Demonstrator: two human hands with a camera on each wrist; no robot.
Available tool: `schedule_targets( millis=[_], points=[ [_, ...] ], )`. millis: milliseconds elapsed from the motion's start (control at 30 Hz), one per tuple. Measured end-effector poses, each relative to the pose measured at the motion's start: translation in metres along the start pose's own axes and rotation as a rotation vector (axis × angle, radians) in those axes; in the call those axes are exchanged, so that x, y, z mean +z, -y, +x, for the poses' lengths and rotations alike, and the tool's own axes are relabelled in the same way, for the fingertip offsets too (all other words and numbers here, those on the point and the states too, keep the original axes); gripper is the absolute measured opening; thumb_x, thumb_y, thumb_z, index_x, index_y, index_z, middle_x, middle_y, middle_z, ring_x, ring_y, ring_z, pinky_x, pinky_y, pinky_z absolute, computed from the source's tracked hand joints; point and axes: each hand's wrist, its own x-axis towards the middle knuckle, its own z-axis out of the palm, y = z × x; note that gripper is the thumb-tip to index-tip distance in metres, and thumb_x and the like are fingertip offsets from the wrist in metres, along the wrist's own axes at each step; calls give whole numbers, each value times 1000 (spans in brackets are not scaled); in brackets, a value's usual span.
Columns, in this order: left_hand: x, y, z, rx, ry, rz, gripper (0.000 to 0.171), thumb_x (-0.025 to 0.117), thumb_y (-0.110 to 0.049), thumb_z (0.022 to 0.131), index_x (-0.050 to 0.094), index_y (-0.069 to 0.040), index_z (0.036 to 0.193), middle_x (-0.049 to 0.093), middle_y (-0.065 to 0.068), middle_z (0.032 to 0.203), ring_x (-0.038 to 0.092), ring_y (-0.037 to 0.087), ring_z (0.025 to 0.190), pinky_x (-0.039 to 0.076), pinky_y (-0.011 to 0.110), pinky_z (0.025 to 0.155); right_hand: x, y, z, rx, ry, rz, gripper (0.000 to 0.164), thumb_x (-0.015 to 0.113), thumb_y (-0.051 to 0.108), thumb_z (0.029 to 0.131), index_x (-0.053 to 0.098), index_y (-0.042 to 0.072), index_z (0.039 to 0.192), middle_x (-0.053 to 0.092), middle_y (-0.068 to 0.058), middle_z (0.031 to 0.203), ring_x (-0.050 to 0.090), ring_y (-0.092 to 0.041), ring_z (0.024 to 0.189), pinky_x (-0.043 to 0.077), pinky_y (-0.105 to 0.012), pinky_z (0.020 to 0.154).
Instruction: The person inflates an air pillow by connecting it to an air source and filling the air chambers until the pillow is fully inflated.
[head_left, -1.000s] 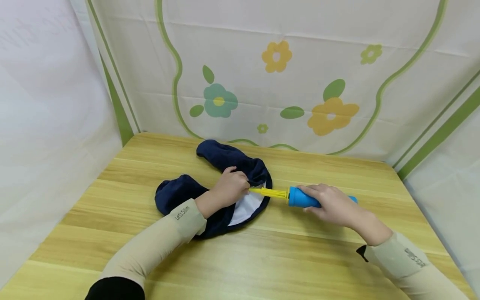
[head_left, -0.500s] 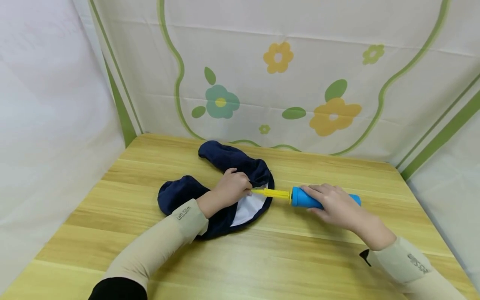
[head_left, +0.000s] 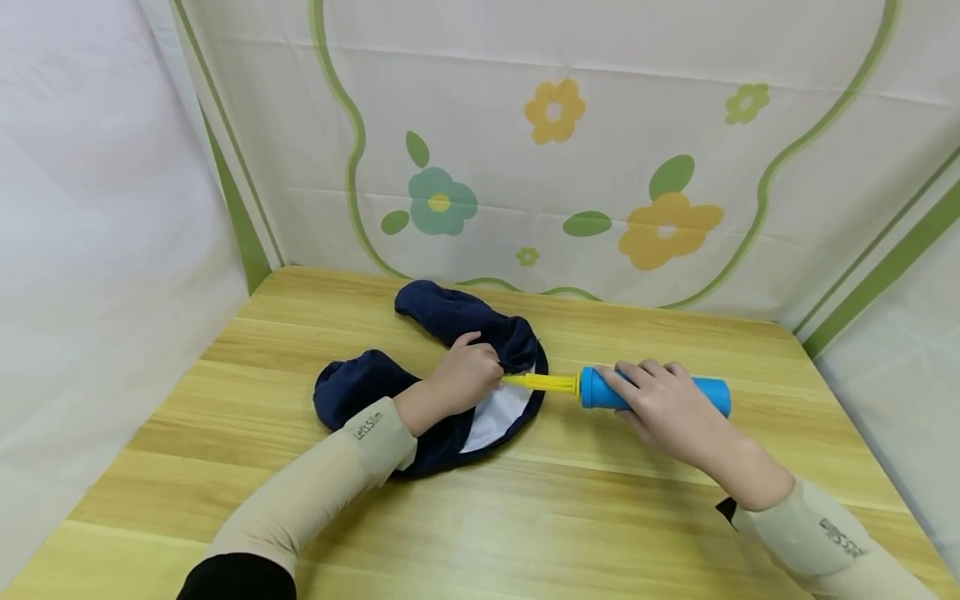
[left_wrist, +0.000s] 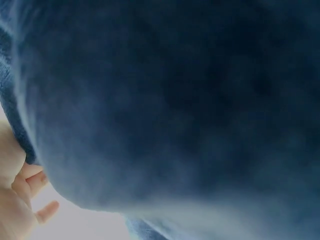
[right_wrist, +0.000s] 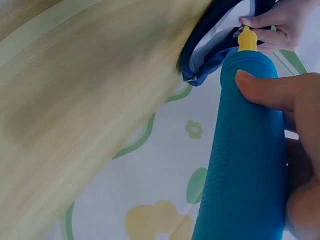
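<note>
A navy plush neck pillow [head_left: 450,312], U-shaped and limp, lies on the table with its white lining [head_left: 495,417] showing. Fingers of my left hand [head_left: 461,379] pinch it at the inner side, right where the pump's yellow tip ends. Exactly what is between those fingertips is mostly hidden. My right hand [head_left: 671,412] grips the blue barrel of a hand pump [head_left: 712,395], thumb along one side in the right wrist view. The pump's ribbed yellow shaft [head_left: 551,382] spans from barrel to left hand. Blurred navy fabric [left_wrist: 165,110] fills most of the left wrist view.
The wood-patterned table [head_left: 525,533] extends around the pillow and pump. A white cloth backdrop [head_left: 487,100] with printed flowers stands along its far edge, and pale cloth walls [head_left: 90,250] rise on both sides.
The right hand has shifted its hold slightly on the pump, and the barrel lies a bit more level, its far end showing more. The left hand and pillow stay nearly still.
</note>
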Motion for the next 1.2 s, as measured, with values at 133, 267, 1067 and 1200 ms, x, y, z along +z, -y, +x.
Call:
schedule_targets(
  millis=[133, 267, 1067, 1200],
  points=[
    [-1, -1, 0, 3, -10, 0, 9, 78, -16, 93, 82, -14, 85, 76, -2, 92, 67, 16, 102, 36, 53, 113, -2, 1, 1, 37, 53, 44, 73, 94, 12, 73, 62, 0, 137, 68, -18, 112, 67, -38, 92, 54, -54, 69],
    [-4, 0, -1, -4, -9, 8, 9, 79, -16, 92, 82, -14, 83, 76, -2, 92, 67, 17, 102, 36, 53, 113, 1, 2, 1, 72, 69, 96, 70, 92, 11, 75, 62, -1, 137, 70, -19, 114, 67, -39, 95, 54, -56, 72],
    [-10, 23, 2, -216, 111, -87, 5, 79, -19, 92, 82, -14, 93, 75, -2, 95, 67, 21, 101, 31, 59, 114, 45, -22, 21, 118, 164, 312, 67, 86, 17, 86, 56, -2, 143, 67, -22, 126, 66, -42, 111, 53, -57, 91],
    [-13, 25, 0, -256, 140, -102, 5, 79, -18, 93, 82, -15, 94, 75, -2, 95, 68, 21, 97, 32, 60, 113, 46, -22, 28, 122, 192, 323, 68, 86, 19, 86, 56, -1, 144, 66, -20, 128, 65, -41, 114, 52, -57, 93]
  ],
)
